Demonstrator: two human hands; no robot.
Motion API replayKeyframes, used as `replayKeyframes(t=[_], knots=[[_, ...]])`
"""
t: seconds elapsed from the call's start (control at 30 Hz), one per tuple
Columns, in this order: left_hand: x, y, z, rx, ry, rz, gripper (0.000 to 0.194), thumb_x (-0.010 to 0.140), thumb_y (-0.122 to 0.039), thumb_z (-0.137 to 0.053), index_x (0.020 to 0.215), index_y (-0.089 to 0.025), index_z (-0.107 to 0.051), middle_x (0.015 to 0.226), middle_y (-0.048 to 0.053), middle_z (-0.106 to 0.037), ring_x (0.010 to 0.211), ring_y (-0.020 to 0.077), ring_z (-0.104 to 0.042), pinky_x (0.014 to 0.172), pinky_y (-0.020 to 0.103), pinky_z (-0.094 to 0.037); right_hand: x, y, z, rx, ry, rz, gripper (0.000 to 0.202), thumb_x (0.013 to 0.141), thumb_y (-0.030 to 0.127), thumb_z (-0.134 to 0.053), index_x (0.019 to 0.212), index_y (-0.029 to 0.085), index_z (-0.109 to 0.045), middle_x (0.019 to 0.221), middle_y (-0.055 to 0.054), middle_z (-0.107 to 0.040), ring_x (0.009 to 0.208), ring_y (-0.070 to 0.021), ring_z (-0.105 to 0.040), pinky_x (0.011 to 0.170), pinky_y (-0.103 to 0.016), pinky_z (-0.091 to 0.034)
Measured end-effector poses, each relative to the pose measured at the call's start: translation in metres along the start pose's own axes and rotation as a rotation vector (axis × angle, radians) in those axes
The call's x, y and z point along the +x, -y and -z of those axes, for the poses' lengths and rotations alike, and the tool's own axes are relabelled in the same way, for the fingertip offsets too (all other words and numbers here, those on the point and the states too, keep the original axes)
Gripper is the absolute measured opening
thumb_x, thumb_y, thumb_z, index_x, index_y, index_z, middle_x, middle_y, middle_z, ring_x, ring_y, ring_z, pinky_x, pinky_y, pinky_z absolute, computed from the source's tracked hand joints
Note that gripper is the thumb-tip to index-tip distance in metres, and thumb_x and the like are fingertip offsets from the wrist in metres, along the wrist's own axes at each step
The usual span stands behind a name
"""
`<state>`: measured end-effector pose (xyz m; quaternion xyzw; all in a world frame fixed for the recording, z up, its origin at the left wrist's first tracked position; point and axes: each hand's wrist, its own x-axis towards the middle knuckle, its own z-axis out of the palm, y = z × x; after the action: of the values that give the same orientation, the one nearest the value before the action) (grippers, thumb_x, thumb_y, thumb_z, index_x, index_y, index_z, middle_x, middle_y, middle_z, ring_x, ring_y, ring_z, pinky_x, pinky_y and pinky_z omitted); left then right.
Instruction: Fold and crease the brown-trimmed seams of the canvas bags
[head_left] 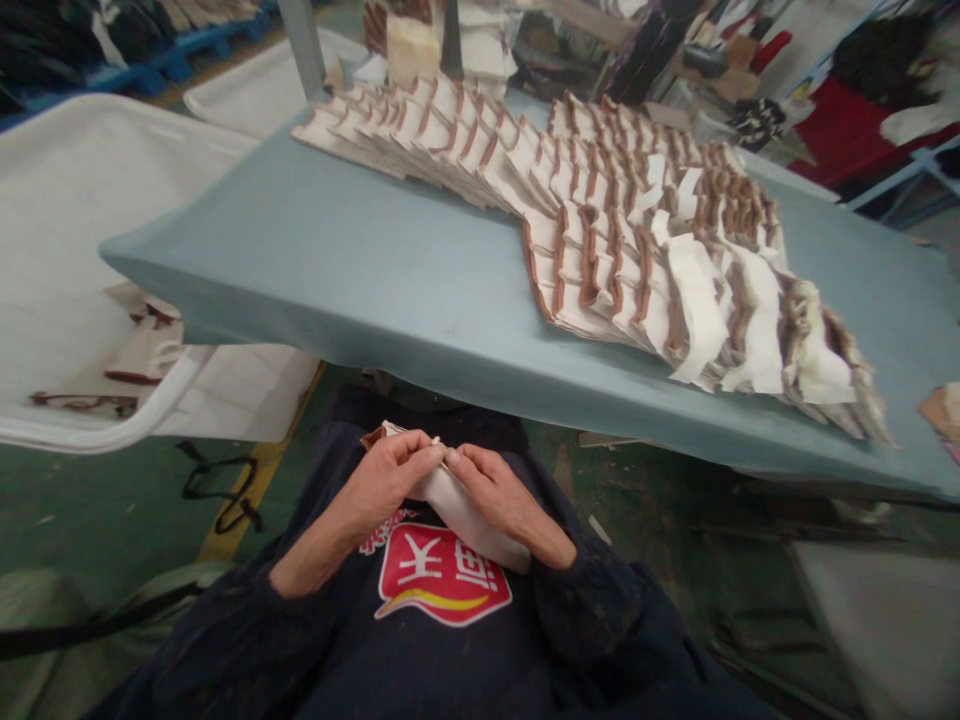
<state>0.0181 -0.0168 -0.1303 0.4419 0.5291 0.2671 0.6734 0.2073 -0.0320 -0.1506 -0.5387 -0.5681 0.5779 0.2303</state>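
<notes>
Over my lap, my left hand (394,472) and my right hand (491,488) meet on a cream fabric piece (466,518). Both thumbs and fingertips pinch its upper edge side by side. A bit of brown edging shows past my left fingers, and the pale body of the piece hangs beneath my right hand. The fingertips cover the spot they pinch, so its detail is hidden. Beyond my hands, rows of similar cream fabric pieces with brown edges (574,265) lie overlapped on a blue-grey covered table (360,270).
At the left stands a white plastic tub (142,430) with several cream and brown pieces (142,350) inside. Loose white strips (697,300) lie across the rows at the right. A black strap (221,490) is on the green floor. A grey post (301,50) rises at the table's far end.
</notes>
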Motion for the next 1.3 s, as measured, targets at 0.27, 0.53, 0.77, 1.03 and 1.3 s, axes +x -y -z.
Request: replayKeyframes(t=[0.27,0.53,0.77,1.03,1.3], knots=[[0.001,0.004,0.000,0.004,0.003,0.002,0.044,0.080,-0.061,-0.071,0.073,-0.021,-0.053,0.066,-0.004,-0.052,0.061,0.0135,-0.044,0.058,0.025,-0.034,-0.001,0.002,-0.001,-0.012,-0.001,0.001,0.054,0.104,0.068,-0.046,0.078,0.021,-0.054,0.074,0.000,-0.055,0.070,-0.0163,-0.048,0.063,-0.031,-0.034],[0.001,0.005,0.000,0.019,-0.006,-0.005,0.045,0.079,-0.061,-0.071,0.071,-0.021,-0.051,0.066,-0.005,-0.049,0.061,0.0131,-0.042,0.059,0.025,-0.033,0.000,-0.008,-0.006,-0.028,-0.029,0.000,0.053,0.106,0.064,-0.046,0.079,0.020,-0.055,0.075,0.000,-0.056,0.070,-0.0157,-0.048,0.063,-0.030,-0.035],[0.000,0.006,0.001,0.017,-0.008,-0.009,0.045,0.080,-0.061,-0.071,0.071,-0.021,-0.053,0.065,-0.005,-0.051,0.060,0.0130,-0.044,0.057,0.024,-0.034,-0.001,-0.009,-0.008,-0.045,-0.038,-0.005,0.054,0.107,0.065,-0.046,0.078,0.020,-0.055,0.075,0.000,-0.058,0.070,-0.0163,-0.050,0.063,-0.031,-0.035],[-0.001,0.009,0.000,-0.009,-0.020,0.006,0.046,0.078,-0.062,-0.072,0.072,-0.020,-0.054,0.065,-0.004,-0.052,0.060,0.0132,-0.045,0.057,0.025,-0.035,-0.001,-0.012,-0.012,-0.056,-0.042,-0.014,0.054,0.107,0.066,-0.045,0.078,0.021,-0.056,0.075,-0.001,-0.058,0.070,-0.0169,-0.051,0.065,-0.032,-0.035],[-0.001,0.005,-0.003,-0.020,-0.019,0.025,0.046,0.076,-0.063,-0.071,0.072,-0.021,-0.053,0.065,-0.004,-0.050,0.062,0.0135,-0.044,0.057,0.025,-0.035,-0.001,-0.016,-0.013,-0.056,-0.048,-0.007,0.055,0.108,0.065,-0.044,0.078,0.021,-0.056,0.075,-0.001,-0.059,0.070,-0.0164,-0.052,0.064,-0.032,-0.036]])
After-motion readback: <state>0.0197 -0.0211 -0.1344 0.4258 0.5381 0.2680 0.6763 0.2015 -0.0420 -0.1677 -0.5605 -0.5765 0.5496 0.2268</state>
